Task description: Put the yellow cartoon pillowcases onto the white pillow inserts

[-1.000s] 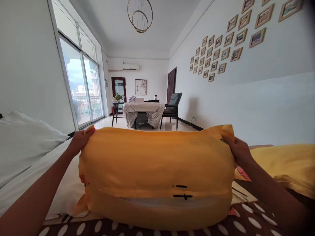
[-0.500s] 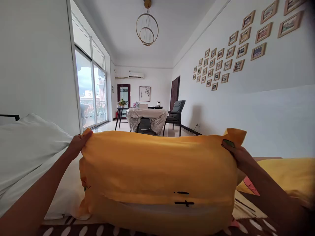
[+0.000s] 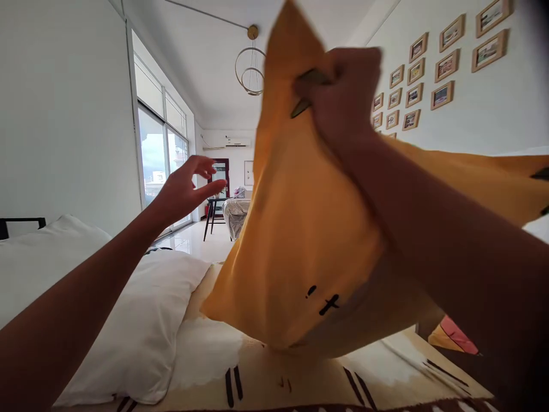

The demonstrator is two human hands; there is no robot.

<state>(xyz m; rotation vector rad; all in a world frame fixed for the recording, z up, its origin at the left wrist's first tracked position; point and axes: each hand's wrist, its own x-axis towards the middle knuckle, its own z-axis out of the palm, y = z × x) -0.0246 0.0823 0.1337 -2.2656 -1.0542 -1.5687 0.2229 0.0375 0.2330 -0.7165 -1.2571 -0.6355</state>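
An orange pillow point(image 3: 295, 217) with black marks and a pale lower patch hangs tilted in front of me, one corner pointing up. My right hand point(image 3: 347, 94) is closed around its upper edge, beside small dark green leaf shapes. To the left of the pillow, my left hand point(image 3: 193, 183) is raised in the air, fingers apart, touching nothing. Below my left arm lies a white pillow point(image 3: 146, 320) on a cream patterned bedspread point(image 3: 206, 366). The orange pillow's far right part is partly hidden behind my right forearm.
Another white pillow point(image 3: 55, 246) lies at the far left by a black bar point(image 3: 21, 223). A pink and yellow cloth item point(image 3: 457, 335) is at the lower right. Beyond the bed stand a covered table point(image 3: 235, 214) and a dark stool point(image 3: 210, 217).
My left hand has let go of the orange pillow and moved up and right. My right hand has lifted the pillow and turned it from lying level to hanging by a corner.
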